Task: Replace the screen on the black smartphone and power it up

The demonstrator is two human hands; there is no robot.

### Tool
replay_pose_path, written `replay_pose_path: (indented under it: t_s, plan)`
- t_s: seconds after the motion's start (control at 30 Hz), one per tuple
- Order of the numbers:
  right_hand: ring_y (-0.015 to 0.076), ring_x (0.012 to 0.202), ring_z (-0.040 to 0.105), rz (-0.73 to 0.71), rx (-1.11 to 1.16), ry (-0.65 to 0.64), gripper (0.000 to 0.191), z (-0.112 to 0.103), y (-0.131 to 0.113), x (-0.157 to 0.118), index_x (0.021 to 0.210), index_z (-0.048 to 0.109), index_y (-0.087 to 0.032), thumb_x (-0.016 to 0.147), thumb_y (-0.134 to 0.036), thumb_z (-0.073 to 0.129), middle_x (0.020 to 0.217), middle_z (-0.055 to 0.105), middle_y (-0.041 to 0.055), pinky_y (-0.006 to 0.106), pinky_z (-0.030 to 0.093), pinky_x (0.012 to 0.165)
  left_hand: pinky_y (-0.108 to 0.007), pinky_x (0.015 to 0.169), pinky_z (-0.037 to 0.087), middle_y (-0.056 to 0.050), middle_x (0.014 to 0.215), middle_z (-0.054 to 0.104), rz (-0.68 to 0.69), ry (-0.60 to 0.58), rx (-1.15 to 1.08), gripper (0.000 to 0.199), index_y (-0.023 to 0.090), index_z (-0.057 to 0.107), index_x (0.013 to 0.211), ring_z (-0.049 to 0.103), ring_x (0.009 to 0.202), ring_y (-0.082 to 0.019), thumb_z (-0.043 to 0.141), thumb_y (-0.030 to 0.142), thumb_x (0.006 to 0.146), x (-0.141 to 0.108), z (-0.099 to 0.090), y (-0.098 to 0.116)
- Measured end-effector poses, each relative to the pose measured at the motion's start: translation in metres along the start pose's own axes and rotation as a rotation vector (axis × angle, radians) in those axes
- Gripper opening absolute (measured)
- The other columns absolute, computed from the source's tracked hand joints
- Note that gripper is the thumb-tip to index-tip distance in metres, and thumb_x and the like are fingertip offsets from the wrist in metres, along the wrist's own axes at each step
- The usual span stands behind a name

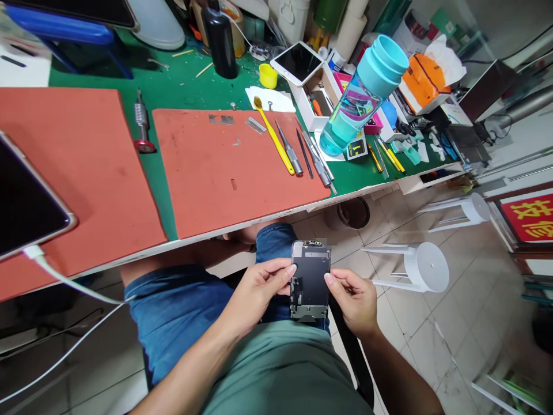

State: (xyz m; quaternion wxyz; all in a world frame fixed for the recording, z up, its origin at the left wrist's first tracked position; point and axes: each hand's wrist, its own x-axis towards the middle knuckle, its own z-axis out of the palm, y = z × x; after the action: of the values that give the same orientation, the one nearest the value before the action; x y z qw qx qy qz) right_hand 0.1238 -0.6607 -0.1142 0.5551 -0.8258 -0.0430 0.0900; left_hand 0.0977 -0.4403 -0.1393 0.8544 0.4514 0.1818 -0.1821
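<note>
Above my lap I hold a phone screen assembly (310, 282), its dark back side turned up, with a small connector strip at the top and a metal plate at the bottom. My left hand (265, 288) pinches its left edge between thumb and fingers. On the opposite edge, my right hand (354, 297) grips with the thumb on top. Part of each hand's fingers is hidden beneath the screen assembly. On the bench ahead, a yellow brush (274, 138) lies on an orange mat (203, 190), beside a grey screwdriver (288, 148), black tweezers (305, 153) and small metal plates (221, 119).
A blue water bottle (365, 95) stands near the bench edge, by a white box (309, 118) with a phone (298, 62) on it. At left lies a large phone (26, 202) with a white cable (69, 282). White stools (430, 268) stand on the floor at right.
</note>
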Motion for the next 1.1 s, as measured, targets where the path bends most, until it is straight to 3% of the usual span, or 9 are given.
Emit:
replay_pose_path:
  t_s: [0.3,0.43,0.67,1.1]
  plan:
    - [0.0125,0.054,0.055,0.058,0.009,0.024,0.033,0.003,-0.001,0.000,0.089,0.082,-0.018,0.096,-0.049,0.077,0.061,0.067,0.0003,0.025,0.045,0.052,-0.017,0.066,0.055,-0.003,0.088,0.077,-0.020,-0.003,-0.064,0.036,0.021,0.088,0.104,0.061,0.069,-0.008,0.095,0.049,0.081,0.003,0.003,0.003]
    - [0.0126,0.052,0.054,0.158,0.057,0.028,0.038,0.002,-0.003,0.001,0.086,0.082,-0.018,0.093,-0.055,0.079,0.059,0.066,-0.0001,0.025,0.043,0.050,-0.020,0.067,0.058,-0.004,0.083,0.077,-0.051,-0.019,-0.095,0.041,0.018,0.088,0.102,0.065,0.068,-0.010,0.096,0.050,0.078,0.006,0.006,0.004]
    - [0.0161,0.060,0.065,0.329,0.219,-0.008,0.039,0.004,0.003,0.009,0.093,0.083,-0.019,0.090,-0.057,0.083,0.067,0.074,0.0029,0.027,0.052,0.058,-0.017,0.058,0.053,-0.002,0.072,0.071,-0.098,-0.018,-0.163,0.044,0.015,0.087,0.100,0.060,0.060,-0.008,0.100,0.047,0.073,0.015,0.007,0.004]
    - [0.0157,0.061,0.065,0.342,0.289,-0.004,0.035,0.005,0.014,0.011,0.096,0.082,-0.020,0.090,-0.054,0.085,0.072,0.076,0.0016,0.028,0.052,0.060,-0.015,0.054,0.048,-0.001,0.072,0.066,-0.084,0.006,-0.145,0.044,0.013,0.085,0.096,0.053,0.060,-0.006,0.098,0.049,0.075,0.020,0.008,0.003]
